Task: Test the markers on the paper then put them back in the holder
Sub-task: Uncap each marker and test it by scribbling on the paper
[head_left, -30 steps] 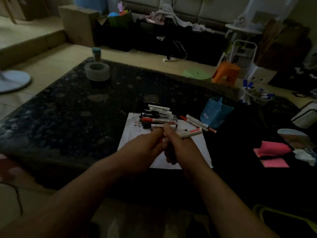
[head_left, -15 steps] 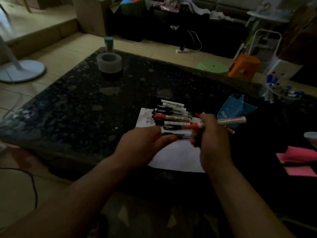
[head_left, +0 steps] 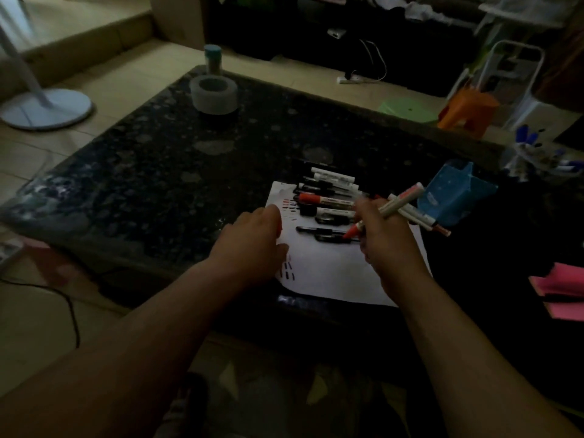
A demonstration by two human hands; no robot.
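Change: a second ago both hands met over the paper, apparently pulling off a cap. Half a second ago the marker was held level. Now it is tilted, tip down.
Right side: the right hand (head_left: 385, 238) has its fingers curled round the white barrel of the red marker (head_left: 409, 194). The red tip points down and left, close over the sheet. Whether it touches cannot be told.
Left side: the left hand (head_left: 252, 245) has drawn apart from the right and rests palm down on the sheet's left edge. Its fingers are hidden, so whether it holds a cap cannot be told.
Paper: the paper (head_left: 331, 273) lies at the near edge of the dark speckled worktop (head_left: 158, 169), with short red and dark dashes (head_left: 289, 207) along its left side.
Other pens: a row of markers (head_left: 335, 178) lies across the sheet's far end. Two more markers (head_left: 420, 218) lie just right of the held one.
Holder: the blue holder (head_left: 455, 200) sits just beyond the sheet's right corner and looks tilted. No pens show inside.
Meaning: uncapping seems finished and a test stroke looks imminent. Returning pens to the holder is not yet begun.
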